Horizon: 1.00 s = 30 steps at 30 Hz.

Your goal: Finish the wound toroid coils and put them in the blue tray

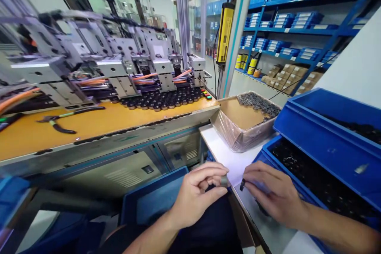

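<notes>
My left hand point(198, 190) is closed round a small grey cylindrical piece point(224, 181), held between thumb and fingers above my lap. Close by on the right, my right hand point(272, 190) pinches a small black part point(242, 185) between thumb and fingertips. A gap separates the two hands, and the two pieces do not touch. Beside my right hand is a blue bin point(268, 147) with many small black parts in it. What else my curled fingers may cover is hidden.
Cutting pliers point(56, 121) lie on the orange bench point(98, 127), with rows of black round parts point(166, 99) near the machine. A plastic-lined carton point(235, 135) holds dark small parts. Another blue bin point(327, 127) is stacked at right; a blue crate point(127, 202) sits below.
</notes>
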### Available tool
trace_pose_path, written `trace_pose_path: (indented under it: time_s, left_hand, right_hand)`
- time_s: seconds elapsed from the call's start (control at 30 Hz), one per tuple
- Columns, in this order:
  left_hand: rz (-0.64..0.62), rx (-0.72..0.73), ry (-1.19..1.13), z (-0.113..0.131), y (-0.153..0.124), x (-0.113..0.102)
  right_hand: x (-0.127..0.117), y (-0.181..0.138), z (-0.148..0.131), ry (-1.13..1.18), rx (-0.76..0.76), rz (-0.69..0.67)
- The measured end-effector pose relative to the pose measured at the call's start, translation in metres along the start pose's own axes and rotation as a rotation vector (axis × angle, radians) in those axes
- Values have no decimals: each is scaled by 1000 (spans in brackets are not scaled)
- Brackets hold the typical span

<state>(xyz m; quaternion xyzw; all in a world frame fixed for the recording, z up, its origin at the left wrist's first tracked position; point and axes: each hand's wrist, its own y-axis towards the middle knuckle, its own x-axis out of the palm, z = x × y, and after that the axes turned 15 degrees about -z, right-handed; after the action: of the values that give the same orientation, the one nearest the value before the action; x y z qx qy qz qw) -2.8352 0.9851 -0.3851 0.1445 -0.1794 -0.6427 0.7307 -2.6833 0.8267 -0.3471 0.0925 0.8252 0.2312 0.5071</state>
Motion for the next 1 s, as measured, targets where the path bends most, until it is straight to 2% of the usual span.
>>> trace_pose_path:
  time_s: [0.17,0.33,0.5,0.67,0.87,1.0]
  left_hand:
    - [-30,26,-111,-11,0,12]
    - [9,37,-88,-14,10,22]
    - [3,7,-128,-13,14,26]
    - [-10,-7,-277,-14,15,32]
    - [-19,-112,-439,-15,20,37]
    - [-36,-115,-455,-17,19,34]
  right_hand:
    - [3,-7,-4,22,-18,4]
    - [0,-10,-2,39,1,-19]
    - [-1,-15,0,96,-4,-10]
    - [0,-15,2,122,3,4]
    - [2,-15,3,118,-4,13]
    - [-1,-15,3,95,-46,-48]
